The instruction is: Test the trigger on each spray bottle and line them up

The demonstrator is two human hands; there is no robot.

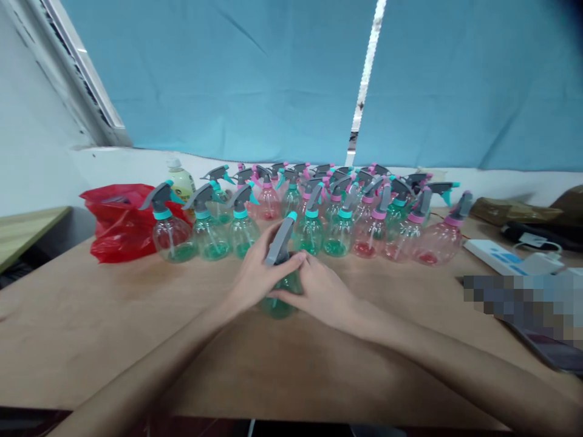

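Note:
Both my hands are wrapped round one green spray bottle (279, 306) at the middle of the table. My left hand (255, 273) grips it high up, by the neck and the grey trigger head, whose teal nozzle tip points away from me. My right hand (325, 291) closes on the bottle's body from the right, with its fingers partly hidden behind it. The bottle's collar is covered by my hands. Just beyond stands a front row of similar bottles, among them a green spray bottle (212, 240) on the left and a pink spray bottle (439, 243) at the right end.
More spray bottles crowd behind the front row. A red plastic bag (121, 227) and a pale bottle (180, 182) stand at the left. On the right are a white power strip (492, 255) and a dark flat device (546, 346). A blue curtain (273, 79) hangs behind the wooden table (182, 352).

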